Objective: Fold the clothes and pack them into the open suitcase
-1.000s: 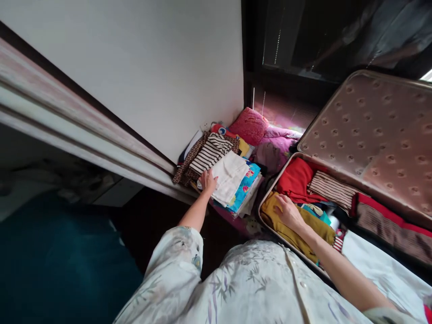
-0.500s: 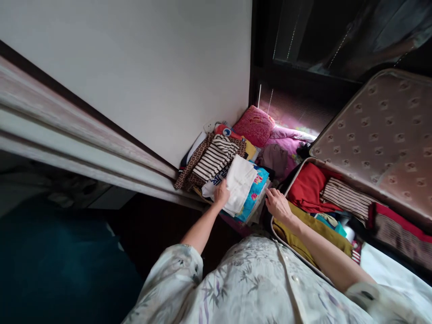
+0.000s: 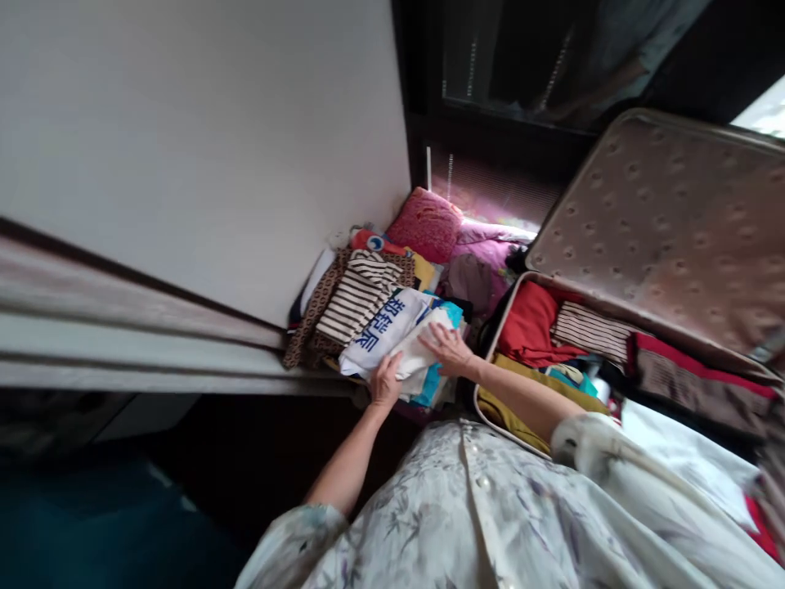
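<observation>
A folded white cloth (image 3: 412, 353) lies on a stack of folded fabric, and my left hand (image 3: 385, 383) closes on its near left edge. Spread over the cloth's right side are the fingers of my right hand (image 3: 450, 349), lying flat on top. Beneath shows a turquoise cloth (image 3: 431, 384), partly hidden by the hands. Left of the white cloth is a white fabric with blue characters (image 3: 386, 323). A black-and-white striped garment (image 3: 356, 301) rests just beyond it.
To the right stands an open suitcase (image 3: 520, 282) with a red garment (image 3: 528, 327), an olive garment (image 3: 509, 401) and other clothes inside. A pink cushion (image 3: 424, 225) sits at the back. A white panel (image 3: 214, 147) rises on the left.
My right hand has moved left from beside the stack onto the white cloth. The cloth has shifted, uncovering more of the fabric with blue characters. The view has turned slightly right.
</observation>
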### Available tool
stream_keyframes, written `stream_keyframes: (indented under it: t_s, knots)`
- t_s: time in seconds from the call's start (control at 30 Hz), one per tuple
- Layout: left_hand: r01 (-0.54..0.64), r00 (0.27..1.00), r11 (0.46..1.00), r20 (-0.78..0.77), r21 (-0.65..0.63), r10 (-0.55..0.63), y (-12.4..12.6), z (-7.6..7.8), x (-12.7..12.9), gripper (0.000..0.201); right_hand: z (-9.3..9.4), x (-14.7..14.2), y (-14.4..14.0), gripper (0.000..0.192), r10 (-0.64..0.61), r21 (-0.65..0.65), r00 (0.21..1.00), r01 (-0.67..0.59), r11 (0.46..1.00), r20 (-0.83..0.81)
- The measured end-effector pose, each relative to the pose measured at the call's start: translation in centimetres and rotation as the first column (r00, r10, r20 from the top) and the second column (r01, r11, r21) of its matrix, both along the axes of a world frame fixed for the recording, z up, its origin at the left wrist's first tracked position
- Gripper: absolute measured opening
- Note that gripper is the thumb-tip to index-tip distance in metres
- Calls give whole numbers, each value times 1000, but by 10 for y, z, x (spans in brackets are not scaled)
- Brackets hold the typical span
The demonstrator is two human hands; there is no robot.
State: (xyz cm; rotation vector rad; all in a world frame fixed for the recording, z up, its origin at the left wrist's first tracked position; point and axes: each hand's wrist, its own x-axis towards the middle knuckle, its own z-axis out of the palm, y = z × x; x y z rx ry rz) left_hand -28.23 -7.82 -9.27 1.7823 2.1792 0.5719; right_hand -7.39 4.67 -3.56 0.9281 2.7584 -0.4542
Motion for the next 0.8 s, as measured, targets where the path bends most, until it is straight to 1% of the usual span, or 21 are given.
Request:
stream_keyframes:
  t_s: [0.03,0.07,0.13,0.2,0.27,0.33,0.4,0.47,0.53,0.57,0.63,0.67,0.7,0.73,0.77,0.8]
  knots:
    - [-12,1000,1000,-10,24,12,3,3,-1,42,-4,-3,-7,107,27,-32,999,-27,999,-29]
    - [-21,1000,998,-20,60,22,6,7,-2,39,-8,-5,-13,103,28,-40,998,-30,999,-56]
    - [-12,1000,989,-27,147,16,11,17,-4,34,-11,-7,-15,84,-40,-20,994,38,999,-99]
    - [36,999,978,-1,204,-36,14,30,-6,33,-7,-4,-8,61,-126,2,982,128,992,-139]
    - [88,993,975,59,203,-101,16,47,-10,37,4,6,4,41,-169,-19,966,168,986,-194]
    - [128,981,974,120,188,-152,17,67,-12,42,20,22,13,31,-191,-68,942,179,981,-276]
    - [182,965,963,154,201,-214,19,91,-11,42,38,46,15,33,-230,-122,895,198,973,-382]
    - [270,935,936,172,227,-311,22,118,-1,39,59,78,5,38,-260,-169,831,202,965,-492]
    - [387,877,893,206,229,-433,27,148,17,35,83,117,-13,41,-290,-200,756,211,957,-587]
    - [449,837,866,235,220,-494,30,162,30,34,95,138,-25,41,-313,-217,716,226,950,-624]
    - [570,735,799,315,191,-600,39,186,60,34,118,181,-50,41,-394,-282,629,275,919,-670]
    - [627,679,761,362,167,-639,46,194,77,34,128,202,-62,40,-450,-331,582,306,893,-677]
    - [679,623,721,413,136,-665,54,199,95,33,136,222,-72,38,-513,-384,530,341,858,-675]
    - [728,567,678,467,100,-678,65,200,113,32,140,240,-80,33,-581,-439,472,383,812,-663]
    - [767,520,639,524,63,-675,78,197,132,31,141,257,-85,28,-651,-494,405,431,755,-643]
    - [797,481,603,579,23,-658,93,192,152,30,138,272,-87,23,-718,-546,330,480,687,-613]
